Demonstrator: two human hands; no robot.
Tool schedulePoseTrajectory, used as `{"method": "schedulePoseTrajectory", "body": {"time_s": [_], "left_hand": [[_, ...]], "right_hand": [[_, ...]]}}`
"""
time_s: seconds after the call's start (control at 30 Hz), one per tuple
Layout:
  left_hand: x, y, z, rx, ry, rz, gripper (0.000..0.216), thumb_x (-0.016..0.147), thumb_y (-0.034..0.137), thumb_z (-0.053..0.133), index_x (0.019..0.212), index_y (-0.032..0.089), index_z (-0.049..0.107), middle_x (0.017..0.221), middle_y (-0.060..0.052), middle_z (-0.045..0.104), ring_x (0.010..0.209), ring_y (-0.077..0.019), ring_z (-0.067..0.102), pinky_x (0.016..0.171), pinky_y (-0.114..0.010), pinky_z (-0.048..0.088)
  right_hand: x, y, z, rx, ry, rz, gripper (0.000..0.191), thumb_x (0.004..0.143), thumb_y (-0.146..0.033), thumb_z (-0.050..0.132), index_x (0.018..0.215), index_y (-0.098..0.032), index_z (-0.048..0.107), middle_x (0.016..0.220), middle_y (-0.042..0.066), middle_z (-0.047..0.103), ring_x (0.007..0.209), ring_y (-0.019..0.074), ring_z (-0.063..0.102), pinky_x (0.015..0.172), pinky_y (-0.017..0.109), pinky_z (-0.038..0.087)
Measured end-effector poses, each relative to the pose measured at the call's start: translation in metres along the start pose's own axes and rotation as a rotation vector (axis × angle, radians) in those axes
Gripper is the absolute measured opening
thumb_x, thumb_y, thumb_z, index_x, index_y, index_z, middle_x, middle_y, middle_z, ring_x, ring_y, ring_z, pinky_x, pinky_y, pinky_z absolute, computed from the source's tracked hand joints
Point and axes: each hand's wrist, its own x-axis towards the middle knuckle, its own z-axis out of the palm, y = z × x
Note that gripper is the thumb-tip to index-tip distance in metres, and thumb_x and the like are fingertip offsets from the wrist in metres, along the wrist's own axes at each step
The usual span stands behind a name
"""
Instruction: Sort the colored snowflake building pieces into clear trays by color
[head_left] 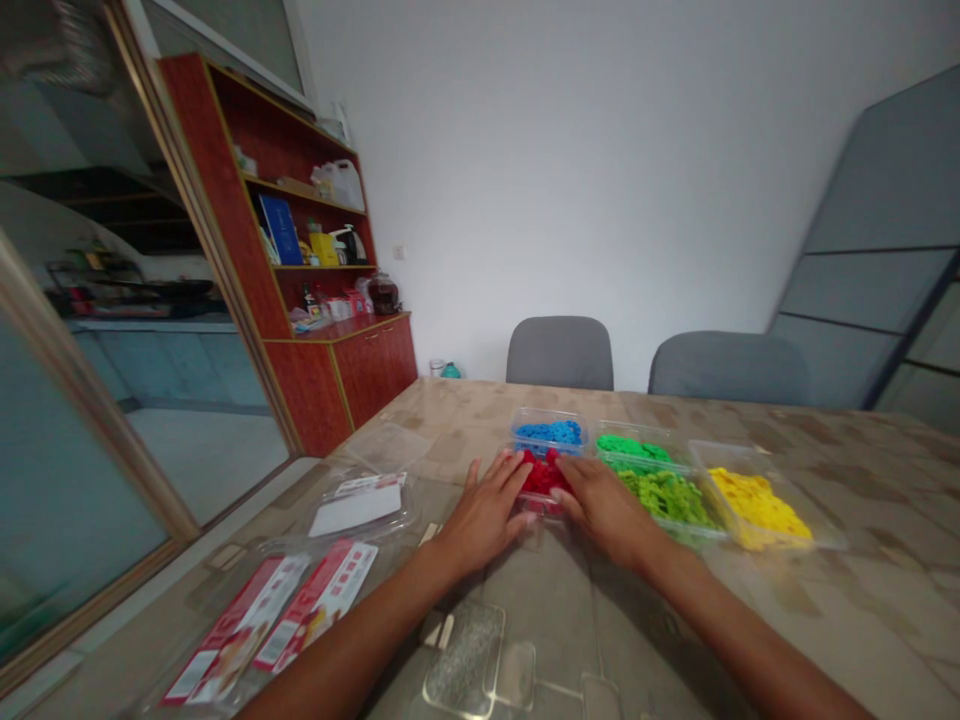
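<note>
A small clear plastic container (541, 503) filled with small red pieces (541, 474) sits on the table in front of me. My left hand (486, 510) is around its left side, with the fingers bent over the rim and the thumb near the front wall. On the opposite side, my right hand (604, 508) grips the container, its fingertips at the red pieces. Just behind stands a clear container of blue pieces (550, 434). To the right are containers with green pieces (631, 447), light green pieces (667, 497) and yellow pieces (757, 505).
Clear plastic lids with red-and-white labels (315, 605) lie at the left, beside another lid with a white label (357, 508). Two grey chairs (559, 352) stand behind the patterned table (675, 640). A red-brown shelf cabinet (367, 370) is at the back left.
</note>
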Motion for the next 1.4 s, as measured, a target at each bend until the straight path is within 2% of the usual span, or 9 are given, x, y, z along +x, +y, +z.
{"method": "schedulePoseTrajectory", "body": {"time_s": [0.1, 0.23, 0.43, 0.57, 0.73, 0.97, 1.13, 1.27, 1.4], "left_hand": [[0.001, -0.001, -0.003, -0.019, 0.039, -0.011, 0.059, 0.093, 0.028, 0.053, 0.148, 0.017, 0.034, 0.156, -0.015, 0.032, 0.145, -0.0286, 0.024, 0.117, -0.059, 0.014], [0.004, 0.008, -0.026, -0.164, 0.222, 0.038, 0.048, 0.092, 0.024, 0.049, 0.139, 0.016, 0.047, 0.149, -0.015, 0.043, 0.140, -0.0271, 0.036, 0.117, -0.049, 0.024], [-0.008, 0.043, -0.086, -0.409, 0.479, 0.097, 0.047, 0.092, 0.025, 0.053, 0.138, 0.019, 0.047, 0.143, -0.010, 0.051, 0.131, -0.0250, 0.047, 0.111, -0.041, 0.037], [-0.020, 0.044, -0.123, -0.341, 0.458, 0.166, 0.056, 0.092, 0.024, 0.055, 0.145, 0.024, 0.037, 0.148, -0.009, 0.045, 0.133, -0.0248, 0.046, 0.109, -0.041, 0.039], [-0.051, 0.007, -0.151, -0.151, 0.369, 0.105, 0.054, 0.093, 0.031, 0.055, 0.144, 0.022, 0.039, 0.146, -0.010, 0.048, 0.128, -0.0244, 0.051, 0.106, -0.040, 0.043], [-0.156, -0.065, -0.132, 0.134, 0.300, -0.168, 0.047, 0.093, 0.043, 0.052, 0.135, 0.022, 0.053, 0.138, -0.009, 0.058, 0.122, -0.0273, 0.058, 0.104, -0.040, 0.046], [-0.219, -0.089, -0.104, 0.192, 0.272, -0.235, 0.037, 0.092, 0.043, 0.052, 0.121, 0.024, 0.066, 0.125, -0.006, 0.068, 0.112, -0.0256, 0.065, 0.098, -0.034, 0.052], [-0.224, -0.086, -0.091, 0.177, 0.228, -0.233, 0.036, 0.092, 0.042, 0.052, 0.118, 0.025, 0.070, 0.126, -0.007, 0.067, 0.114, -0.0286, 0.064, 0.096, -0.040, 0.053], [-0.192, -0.081, -0.092, 0.162, 0.170, -0.180, 0.034, 0.091, 0.036, 0.054, 0.121, 0.027, 0.067, 0.134, -0.008, 0.061, 0.121, -0.0283, 0.059, 0.102, -0.043, 0.048]], "right_hand": [[-0.013, -0.004, -0.017, 0.071, 0.048, -0.030, 0.029, 0.099, -0.025, 0.039, 0.117, -0.018, 0.062, 0.118, 0.013, 0.067, 0.109, 0.0250, 0.059, 0.097, 0.039, 0.043], [-0.053, -0.015, -0.032, 0.185, 0.047, 0.002, 0.039, 0.103, -0.035, 0.031, 0.080, -0.021, 0.059, 0.081, 0.006, 0.066, 0.077, 0.0198, 0.061, 0.073, 0.031, 0.046], [-0.111, -0.035, 0.000, 0.526, -0.166, 0.163, 0.062, 0.097, -0.065, 0.017, 0.058, -0.022, 0.040, 0.054, -0.002, 0.043, 0.050, 0.0133, 0.044, 0.052, 0.025, 0.033], [-0.115, -0.039, 0.021, 0.597, -0.219, 0.259, 0.071, 0.090, -0.076, 0.017, 0.057, -0.021, 0.047, 0.051, -0.003, 0.042, 0.049, 0.0129, 0.043, 0.051, 0.024, 0.031], [-0.113, -0.035, 0.029, 0.500, -0.204, 0.230, 0.067, 0.093, -0.070, 0.019, 0.059, -0.020, 0.047, 0.054, -0.001, 0.047, 0.052, 0.0144, 0.049, 0.054, 0.025, 0.032], [-0.117, -0.031, 0.036, 0.447, -0.196, 0.221, 0.064, 0.094, -0.068, 0.019, 0.058, -0.021, 0.044, 0.054, 0.000, 0.052, 0.053, 0.0154, 0.052, 0.055, 0.025, 0.033], [-0.117, -0.028, 0.041, 0.418, -0.201, 0.247, 0.066, 0.092, -0.070, 0.018, 0.059, -0.021, 0.046, 0.055, 0.001, 0.056, 0.053, 0.0158, 0.054, 0.054, 0.025, 0.033], [-0.118, -0.026, 0.044, 0.407, -0.195, 0.249, 0.066, 0.093, -0.070, 0.019, 0.058, -0.021, 0.047, 0.056, 0.002, 0.058, 0.055, 0.0167, 0.056, 0.055, 0.025, 0.034], [-0.118, -0.024, 0.046, 0.399, -0.186, 0.242, 0.065, 0.093, -0.069, 0.021, 0.058, -0.021, 0.046, 0.056, 0.002, 0.058, 0.053, 0.0159, 0.055, 0.054, 0.025, 0.034]]}}
